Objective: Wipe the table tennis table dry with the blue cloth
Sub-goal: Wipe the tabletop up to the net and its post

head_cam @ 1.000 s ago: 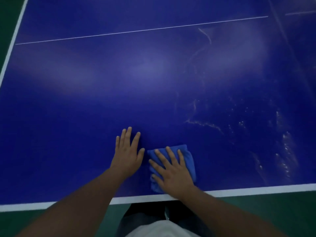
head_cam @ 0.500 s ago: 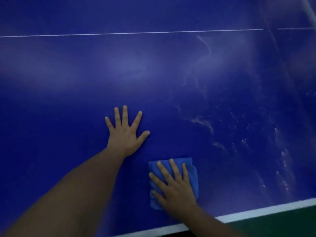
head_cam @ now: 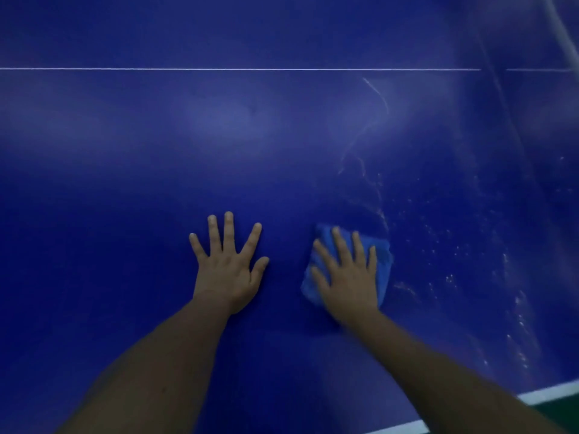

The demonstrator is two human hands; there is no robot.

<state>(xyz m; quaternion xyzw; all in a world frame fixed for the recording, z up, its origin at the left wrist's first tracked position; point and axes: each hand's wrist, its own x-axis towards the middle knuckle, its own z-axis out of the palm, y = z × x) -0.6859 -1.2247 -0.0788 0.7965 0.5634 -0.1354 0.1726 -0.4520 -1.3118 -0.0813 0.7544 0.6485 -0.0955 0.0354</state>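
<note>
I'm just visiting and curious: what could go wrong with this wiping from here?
The right hand only presses the blue cloth with flat fingers, so it might slip or bunch. The water droplets spread widely to its right; the small cloth could miss patches. The left hand lies flat on the table and may smudge it.

The light is dim. A wedge of dark green floor [head_cam: 568, 413] shows nearer than and right of the right hand [head_cam: 347, 277], past the white edge line [head_cam: 551, 392] of the blue worktop [head_cam: 125, 183]. Soft pale glare [head_cam: 225, 120] lies ahead of that hand.
</note>
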